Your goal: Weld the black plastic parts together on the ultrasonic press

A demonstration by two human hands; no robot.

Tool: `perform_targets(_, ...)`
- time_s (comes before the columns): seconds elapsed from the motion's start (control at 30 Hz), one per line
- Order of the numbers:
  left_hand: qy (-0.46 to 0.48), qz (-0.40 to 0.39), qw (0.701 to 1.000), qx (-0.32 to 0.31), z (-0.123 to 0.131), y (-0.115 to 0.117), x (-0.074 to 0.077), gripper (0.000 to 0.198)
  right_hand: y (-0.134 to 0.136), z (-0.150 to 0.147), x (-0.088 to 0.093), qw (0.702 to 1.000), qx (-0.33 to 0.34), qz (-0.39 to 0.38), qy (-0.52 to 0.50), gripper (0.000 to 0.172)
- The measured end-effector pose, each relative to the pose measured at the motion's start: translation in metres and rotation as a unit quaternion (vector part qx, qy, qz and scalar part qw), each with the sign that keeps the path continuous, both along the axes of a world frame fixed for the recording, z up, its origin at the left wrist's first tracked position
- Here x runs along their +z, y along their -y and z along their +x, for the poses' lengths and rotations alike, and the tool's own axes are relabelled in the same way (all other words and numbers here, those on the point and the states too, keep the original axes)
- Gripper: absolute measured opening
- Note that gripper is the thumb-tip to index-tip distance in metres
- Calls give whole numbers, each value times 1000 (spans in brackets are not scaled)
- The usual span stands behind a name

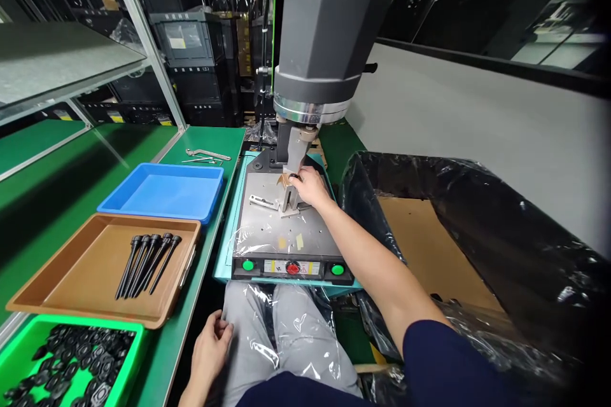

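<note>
My right hand (311, 187) reaches to the metal fixture (289, 198) under the machine's head. Its thumb and fingers pinch a small black part (294, 177) at the top of the fixture; most of the part is hidden. Just above hangs the machine's pale metal tool (298, 149), very near my fingertips. My left hand (210, 351) rests low beside my left thigh, its fingers loosely curled and apart, with nothing visible in it.
Left on the green bench stand a blue tray (165, 194), a brown tray (86, 267) with several black rod-like parts (147, 264), and a green bin (138, 343) of small black pieces. Green buttons (337, 269) flank a red one (293, 268) on the machine's front. A black-lined box (429, 172) stands right.
</note>
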State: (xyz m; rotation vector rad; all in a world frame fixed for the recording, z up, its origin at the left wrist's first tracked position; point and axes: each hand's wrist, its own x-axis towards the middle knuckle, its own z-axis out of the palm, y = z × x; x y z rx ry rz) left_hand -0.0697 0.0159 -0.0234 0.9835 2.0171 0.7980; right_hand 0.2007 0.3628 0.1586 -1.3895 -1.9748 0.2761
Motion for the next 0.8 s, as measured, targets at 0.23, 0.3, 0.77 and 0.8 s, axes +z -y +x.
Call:
perform_targets(0.23,56,68,993,-80,24,-36,35,40,0,1,-8,998,18,53,-38,19)
perform_targets(0.3,71,96,985,-121,36,-48,47,40,-2,1,-4,997,29,39,-57,19)
perform_targets(0.77,-21,399,884,-240,75,-99,161,31,180,10,40,958,216,89,-167,24)
perform_targets(0.8,-29,425,870,-247,80,-103,168,34,189,6,40,953,225,88,-181,25)
